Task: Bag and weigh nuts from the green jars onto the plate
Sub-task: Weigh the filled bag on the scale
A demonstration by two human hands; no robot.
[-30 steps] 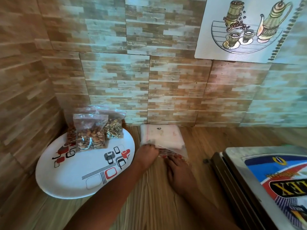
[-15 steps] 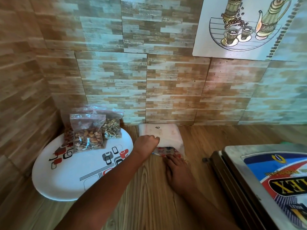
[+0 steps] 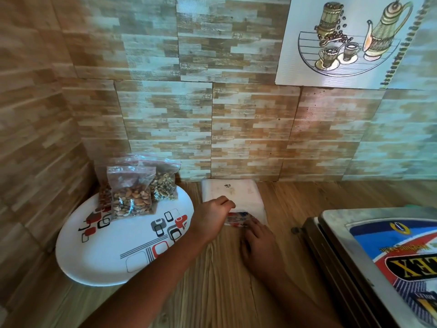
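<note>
Wooden counter (image 3: 224, 292): three clear bags of nuts (image 3: 132, 197) stand clustered at the far edge of one white patterned plate (image 3: 106, 256), near the counter's back left corner. Just right of the plate, one flat pack of empty bags (image 3: 236, 192) lies along the back edge; the left hand (image 3: 211, 215) pinches its near end with curled fingers, and the right hand (image 3: 259, 245) presses flat on it. One metal scale (image 3: 335, 223) sits at the right edge.
</note>
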